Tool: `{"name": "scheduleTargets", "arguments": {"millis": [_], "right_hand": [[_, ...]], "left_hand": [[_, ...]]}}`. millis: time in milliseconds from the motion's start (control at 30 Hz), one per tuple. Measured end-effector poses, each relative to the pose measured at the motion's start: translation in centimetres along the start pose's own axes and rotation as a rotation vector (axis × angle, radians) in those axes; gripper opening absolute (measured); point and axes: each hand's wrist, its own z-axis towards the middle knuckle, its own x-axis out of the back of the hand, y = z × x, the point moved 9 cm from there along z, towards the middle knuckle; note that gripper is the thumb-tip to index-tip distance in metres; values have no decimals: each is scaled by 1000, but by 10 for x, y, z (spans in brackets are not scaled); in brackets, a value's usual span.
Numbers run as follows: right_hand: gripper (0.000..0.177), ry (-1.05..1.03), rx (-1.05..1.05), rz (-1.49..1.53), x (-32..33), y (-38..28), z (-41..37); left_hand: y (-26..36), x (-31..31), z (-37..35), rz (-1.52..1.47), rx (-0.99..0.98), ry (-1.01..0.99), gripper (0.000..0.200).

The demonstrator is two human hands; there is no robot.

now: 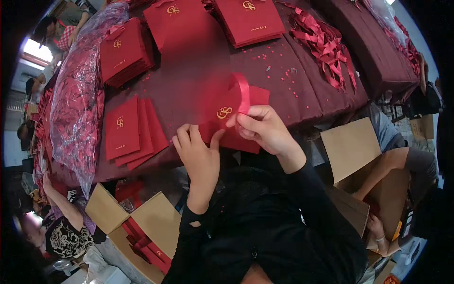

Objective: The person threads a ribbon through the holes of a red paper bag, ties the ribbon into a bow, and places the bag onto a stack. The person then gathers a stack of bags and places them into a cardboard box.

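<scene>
A flat red paper bag (pixel 259 97) with a gold logo lies on the table's near edge in front of me. My left hand (pixel 197 154) grips its left side, with the thumb on the front and the fingers bent at the edge. Between the thumb and fingertips of my right hand (pixel 265 128) is a shiny red ribbon (pixel 243 90), which curves up in a loop over the bag. Left of my left hand, a few similar red bags (pixel 124 127) lie fanned out. A blurred patch hides part of the bag and the table behind it.
Stacks of red bags (pixel 250 21) stand at the back of the cloth-covered table (pixel 302 106), with loose ribbons (pixel 326 52) at right. A clear plastic sack (pixel 75 104) lies left. Cardboard boxes (pixel 158 222) flank me below; a co-worker's arm (pixel 385 170) reaches into the right one (pixel 350 146).
</scene>
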Motion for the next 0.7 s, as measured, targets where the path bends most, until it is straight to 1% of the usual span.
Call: {"name": "scheduleTargets", "arguments": {"millis": [33, 67, 100, 133, 167, 233, 267, 333, 400, 467, 533, 633, 700], "right_hand": [[21, -2, 2, 1, -5, 4, 4], [19, 138, 45, -140, 1, 7, 7], [18, 279, 85, -282, 10, 6, 6], [14, 292, 88, -274, 14, 8, 6], [14, 294, 82, -271, 15, 7, 5], [9, 230, 65, -388, 6, 4, 6], [9, 228, 61, -388, 6, 7, 7], [13, 224, 271, -680, -6, -2, 6], [14, 217, 257, -722, -12, 1, 6], [12, 176, 264, -787, -19, 9, 6], [11, 164, 276, -797, -25, 11, 6], [11, 192, 329, -889, -28, 8, 5], [11, 208, 177, -836, -24, 15, 6]], "left_hand": [[-1, 2, 1, -19, 9, 39, 50], [-2, 4, 3, -15, 10, 37, 50], [-2, 8, 4, -74, -4, 51, 44], [-3, 12, 5, -134, -18, 66, 39], [-6, 15, 6, -133, -14, 60, 39], [-38, -3, 3, -513, 290, -166, 32], [-43, -7, 3, -592, 292, -177, 28], [-48, -10, 2, -651, 322, -181, 27], [-54, -14, -1, -709, 348, -183, 27], [-59, -20, -5, -774, 367, -182, 24], [-60, -20, -7, -739, 357, -175, 23], [-55, -15, -7, -702, 336, -153, 21], [-55, -13, -7, -702, 326, -138, 21]]}}
